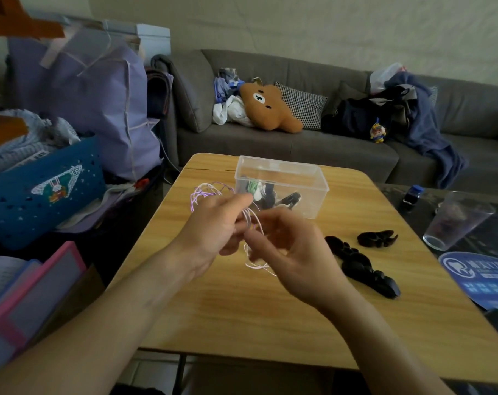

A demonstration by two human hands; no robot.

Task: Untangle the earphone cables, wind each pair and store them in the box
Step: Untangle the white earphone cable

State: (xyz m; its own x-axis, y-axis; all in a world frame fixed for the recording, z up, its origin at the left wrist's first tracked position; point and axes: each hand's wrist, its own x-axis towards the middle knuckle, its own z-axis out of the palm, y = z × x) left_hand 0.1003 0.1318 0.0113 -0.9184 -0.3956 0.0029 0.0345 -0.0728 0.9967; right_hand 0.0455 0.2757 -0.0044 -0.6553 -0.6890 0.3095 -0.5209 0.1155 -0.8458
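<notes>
A thin white-pink earphone cable [206, 192] hangs in loose loops above the wooden table [242, 317]. My left hand [216, 223] holds a bundle of its loops between curled fingers. My right hand [293, 249] pinches the cable just to the right, and a short strand trails below between both hands. Behind them stands a clear plastic box [282, 181] without a lid, with wound green, white and black earphones inside it.
Two black lumpy objects [362, 266] [377, 238] lie on the table to the right. A drinking glass [456, 220] and a small blue-capped bottle [412, 195] stand on a dark side table. A grey sofa [299, 143] is behind, and bags and a blue basket [42, 189] are at the left.
</notes>
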